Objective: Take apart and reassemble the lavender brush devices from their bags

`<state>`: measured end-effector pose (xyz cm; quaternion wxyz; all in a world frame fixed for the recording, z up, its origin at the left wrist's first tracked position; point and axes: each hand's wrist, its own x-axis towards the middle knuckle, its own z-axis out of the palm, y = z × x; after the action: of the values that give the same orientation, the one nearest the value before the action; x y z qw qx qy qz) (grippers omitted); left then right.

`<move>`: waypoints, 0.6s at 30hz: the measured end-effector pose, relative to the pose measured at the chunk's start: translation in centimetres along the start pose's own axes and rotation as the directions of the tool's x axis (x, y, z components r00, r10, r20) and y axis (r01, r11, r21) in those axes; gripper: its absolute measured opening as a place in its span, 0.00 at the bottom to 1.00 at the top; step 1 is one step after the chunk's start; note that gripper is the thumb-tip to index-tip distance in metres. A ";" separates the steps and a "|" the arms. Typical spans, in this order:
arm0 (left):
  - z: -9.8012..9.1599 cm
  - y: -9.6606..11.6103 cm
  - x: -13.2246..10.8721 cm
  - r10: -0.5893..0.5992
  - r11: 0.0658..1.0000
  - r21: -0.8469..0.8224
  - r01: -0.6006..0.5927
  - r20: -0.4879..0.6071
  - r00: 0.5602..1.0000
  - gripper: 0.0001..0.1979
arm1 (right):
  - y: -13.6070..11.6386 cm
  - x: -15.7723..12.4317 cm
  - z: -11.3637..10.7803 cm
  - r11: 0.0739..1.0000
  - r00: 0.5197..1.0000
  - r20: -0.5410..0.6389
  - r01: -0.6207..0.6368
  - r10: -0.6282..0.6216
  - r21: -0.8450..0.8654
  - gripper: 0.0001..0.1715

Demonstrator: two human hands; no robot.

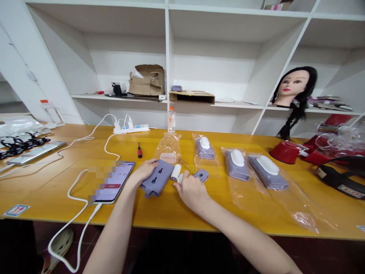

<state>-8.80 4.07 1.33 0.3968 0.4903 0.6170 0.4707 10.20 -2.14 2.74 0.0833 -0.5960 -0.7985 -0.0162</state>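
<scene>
Head view: yellow table (199,217) under white shelves (211,64); left hand (144,171) on grey pouch (156,178), right hand (192,192) apart, by white cylinder (176,172).

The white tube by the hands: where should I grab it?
Pinch the white tube around its middle, coming down from above with the right hand. It lies on its side, round and smooth, so the middle is easy to reach. The purple pouch sits on its left, leaving the top free.

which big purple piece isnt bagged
The slotted lilac sleeve under the left hand, lying bare on the yellow table; the other three lilac pieces each have a white oval top and sit in clear plastic bags.
</scene>
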 end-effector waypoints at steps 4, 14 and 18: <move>0.3 -0.7 0.6 0.103 0.986 0.142 -0.093 -0.060 0.993 0.02 | 0.3 0.5 -0.7 1.000 1.000 -0.021 0.000 0.000 -0.013 0.25; 1.7 2.2 -0.8 0.276 0.893 0.386 -0.232 -0.061 0.959 0.12 | 7.4 2.5 -6.5 0.974 0.954 -0.200 -0.225 0.225 0.022 0.26; 4.6 4.9 -1.5 0.353 0.792 0.501 -0.349 0.091 0.931 0.15 | 11.7 4.5 -6.4 0.929 0.901 -0.245 -0.370 0.358 0.000 0.23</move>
<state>-3.02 3.81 5.01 0.1569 0.6813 0.6187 0.3582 20.83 4.67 8.91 0.1672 -0.7299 -0.6564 -0.0913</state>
